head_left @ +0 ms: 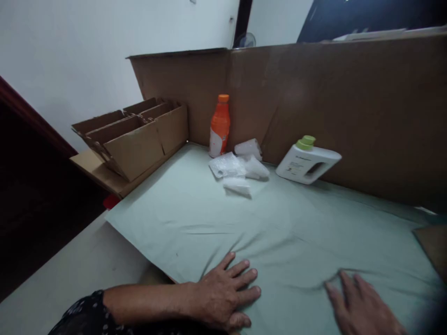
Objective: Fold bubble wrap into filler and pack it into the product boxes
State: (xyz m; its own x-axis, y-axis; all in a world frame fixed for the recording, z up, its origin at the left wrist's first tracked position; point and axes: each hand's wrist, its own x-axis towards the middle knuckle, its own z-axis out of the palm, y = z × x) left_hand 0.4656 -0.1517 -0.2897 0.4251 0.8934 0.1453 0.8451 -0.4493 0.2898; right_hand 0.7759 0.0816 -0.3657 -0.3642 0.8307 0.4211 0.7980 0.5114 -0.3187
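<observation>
My left hand (225,293) lies flat on the pale green cloth (167,200), fingers spread, with nothing in it. At the lower right my right hand (363,304) also rests on the cloth, its fingers stretched out and part of it cut off by the frame. Wrinkles run through the cloth around both hands. Farther back stand an orange bottle (220,128) with an orange cap and a white jug (307,163) with a green cap and a side handle, which leans to one side. Several pieces of bubble wrap (226,165) lie between them, apart from my hands.
A cardboard box (139,144) with dividers sits at the left edge of the table. Tall cardboard panels (314,93) wall off the back. A brown piece (433,246) lies at the right edge. Behind the panels a fan (247,40) shows.
</observation>
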